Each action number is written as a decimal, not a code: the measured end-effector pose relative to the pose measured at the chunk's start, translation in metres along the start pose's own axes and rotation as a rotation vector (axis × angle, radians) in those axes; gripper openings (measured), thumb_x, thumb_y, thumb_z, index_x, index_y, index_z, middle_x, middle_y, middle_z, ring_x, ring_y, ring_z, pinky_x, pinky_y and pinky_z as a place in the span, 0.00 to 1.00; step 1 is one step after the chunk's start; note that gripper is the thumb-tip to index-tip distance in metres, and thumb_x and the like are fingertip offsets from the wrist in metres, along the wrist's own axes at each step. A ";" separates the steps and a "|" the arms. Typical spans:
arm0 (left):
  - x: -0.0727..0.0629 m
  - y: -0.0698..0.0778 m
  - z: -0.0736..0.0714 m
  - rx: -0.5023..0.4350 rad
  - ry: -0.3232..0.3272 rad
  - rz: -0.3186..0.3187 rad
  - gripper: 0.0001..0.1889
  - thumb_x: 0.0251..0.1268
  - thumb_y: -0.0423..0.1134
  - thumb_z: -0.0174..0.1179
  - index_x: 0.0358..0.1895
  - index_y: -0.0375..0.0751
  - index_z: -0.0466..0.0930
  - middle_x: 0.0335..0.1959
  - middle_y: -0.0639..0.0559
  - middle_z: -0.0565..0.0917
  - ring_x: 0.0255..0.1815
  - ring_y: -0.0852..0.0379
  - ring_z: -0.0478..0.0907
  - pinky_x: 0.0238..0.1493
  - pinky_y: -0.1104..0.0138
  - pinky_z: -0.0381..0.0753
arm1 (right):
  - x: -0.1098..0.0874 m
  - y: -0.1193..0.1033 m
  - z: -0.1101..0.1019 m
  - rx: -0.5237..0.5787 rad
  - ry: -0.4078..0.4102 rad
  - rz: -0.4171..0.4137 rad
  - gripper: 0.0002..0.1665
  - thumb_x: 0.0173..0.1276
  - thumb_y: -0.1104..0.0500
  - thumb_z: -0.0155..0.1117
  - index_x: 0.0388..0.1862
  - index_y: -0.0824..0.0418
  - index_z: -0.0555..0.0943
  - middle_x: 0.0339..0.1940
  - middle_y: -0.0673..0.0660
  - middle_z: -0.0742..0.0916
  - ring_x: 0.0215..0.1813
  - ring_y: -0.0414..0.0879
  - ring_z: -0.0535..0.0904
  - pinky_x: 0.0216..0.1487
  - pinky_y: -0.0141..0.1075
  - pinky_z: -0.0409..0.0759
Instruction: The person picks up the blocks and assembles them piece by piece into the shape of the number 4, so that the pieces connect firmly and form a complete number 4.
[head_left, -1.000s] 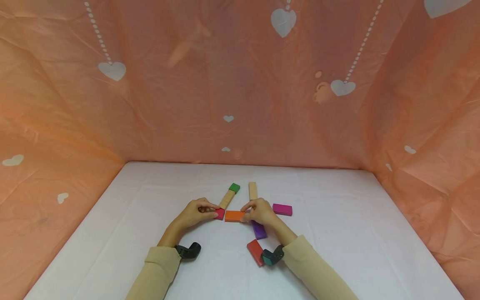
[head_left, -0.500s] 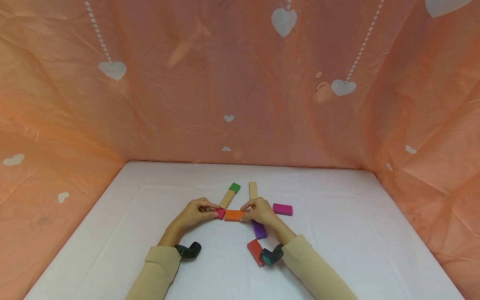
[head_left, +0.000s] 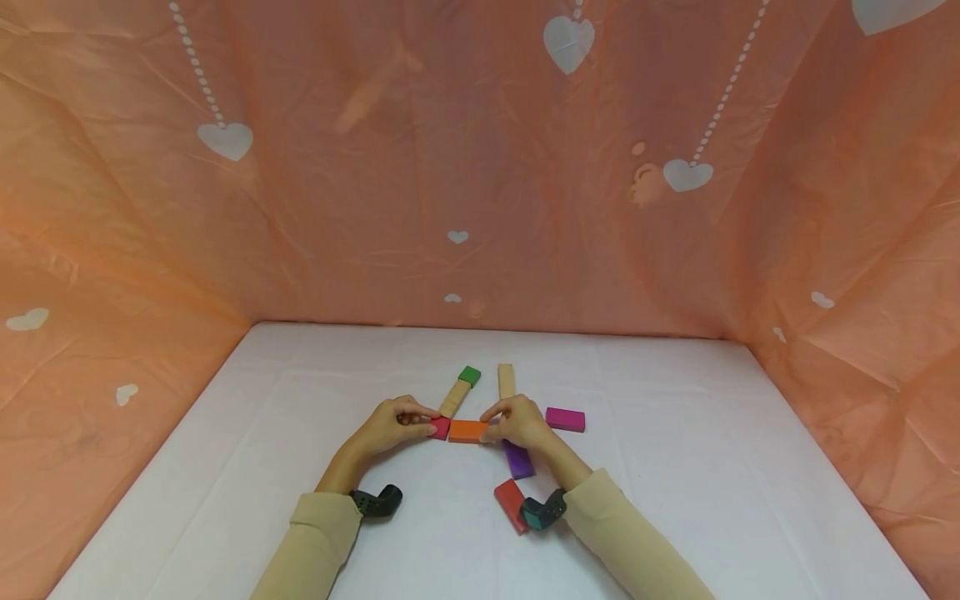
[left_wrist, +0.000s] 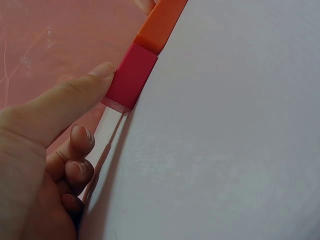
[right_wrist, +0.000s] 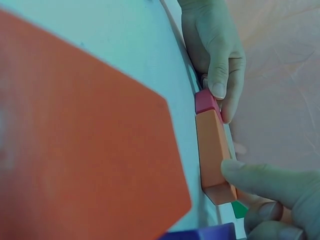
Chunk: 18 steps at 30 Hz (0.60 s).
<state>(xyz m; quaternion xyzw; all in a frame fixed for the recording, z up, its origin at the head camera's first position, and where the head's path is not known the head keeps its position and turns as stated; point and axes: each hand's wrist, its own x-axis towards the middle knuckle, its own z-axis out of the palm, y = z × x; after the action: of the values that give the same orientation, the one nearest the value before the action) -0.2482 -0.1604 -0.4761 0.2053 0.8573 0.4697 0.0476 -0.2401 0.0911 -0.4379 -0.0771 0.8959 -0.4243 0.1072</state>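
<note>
My left hand [head_left: 390, 423] pinches a small pinkish-red block [head_left: 440, 428] between thumb and index finger; in the left wrist view the other fingers curl below it. With thumb and index finger, my right hand [head_left: 521, 421] pinches the right end of an orange block [head_left: 467, 431]. Both blocks lie flat, and their ends touch in the left wrist view. Behind the pinkish-red block, a plain wooden block [head_left: 454, 398] slants away to a green block [head_left: 469, 376]. Another plain wooden block [head_left: 506, 381] lies behind my right hand, its near end hidden.
A purple block [head_left: 518, 460] lies just below my right hand. Nearer, a red block [head_left: 511, 505] is partly covered by the right wrist camera. To the right lies a magenta block [head_left: 566, 419]. White cloth [head_left: 660, 467] covers the table, with orange curtains [head_left: 480, 167] around it.
The orange block has slid slightly left with my right hand, closing a thin gap to the pinkish-red block. My left hand stays in place.
</note>
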 end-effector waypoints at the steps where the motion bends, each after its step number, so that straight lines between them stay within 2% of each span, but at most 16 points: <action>1: 0.000 0.000 0.000 0.001 0.001 -0.001 0.14 0.57 0.39 0.68 0.46 0.38 0.87 0.30 0.48 0.77 0.31 0.65 0.65 0.33 0.74 0.64 | 0.000 0.000 0.000 0.000 0.000 0.001 0.15 0.48 0.63 0.77 0.37 0.63 0.88 0.15 0.47 0.70 0.22 0.40 0.64 0.24 0.28 0.60; 11: 0.000 -0.002 0.001 -0.015 0.001 0.006 0.13 0.57 0.39 0.68 0.45 0.38 0.87 0.30 0.50 0.76 0.30 0.65 0.65 0.33 0.74 0.65 | -0.001 -0.001 -0.001 0.001 -0.003 -0.010 0.15 0.48 0.63 0.77 0.38 0.63 0.88 0.15 0.48 0.70 0.23 0.40 0.64 0.25 0.27 0.60; 18: 0.000 0.004 0.000 -0.006 0.000 0.011 0.14 0.57 0.39 0.68 0.46 0.39 0.86 0.31 0.51 0.77 0.31 0.65 0.66 0.33 0.74 0.66 | -0.001 0.000 0.000 -0.002 0.004 -0.021 0.15 0.48 0.63 0.78 0.37 0.63 0.88 0.16 0.48 0.70 0.23 0.40 0.64 0.25 0.28 0.60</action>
<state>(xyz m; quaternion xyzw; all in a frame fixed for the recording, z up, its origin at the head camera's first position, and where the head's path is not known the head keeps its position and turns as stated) -0.2467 -0.1585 -0.4731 0.2100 0.8547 0.4725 0.0455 -0.2393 0.0917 -0.4380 -0.0858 0.8957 -0.4244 0.1007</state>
